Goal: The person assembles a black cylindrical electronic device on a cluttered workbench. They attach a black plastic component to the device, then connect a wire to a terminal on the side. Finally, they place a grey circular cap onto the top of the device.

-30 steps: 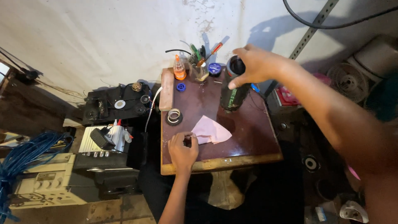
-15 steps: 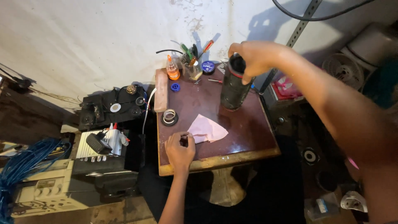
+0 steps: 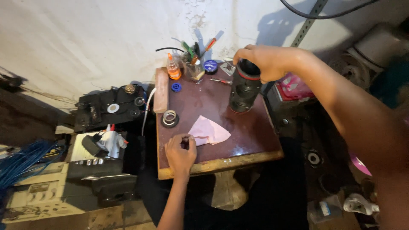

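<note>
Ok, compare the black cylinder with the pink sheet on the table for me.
The black cylinder stands upright near the table's far edge; the pink sheet lies flat nearer the front edge. The cylinder is dark with a red band near its top; the sheet is pale pink and folded to a point. The right hand grasps the cylinder's top; the left hand rests beside the sheet's edge. Both sit on the brown table.

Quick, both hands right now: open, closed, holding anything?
Left hand: fingers curled shut at the edge of the pink paper; whether it holds anything cannot be told.
Right hand: closed over the top of the upright black cylinder.
</note>
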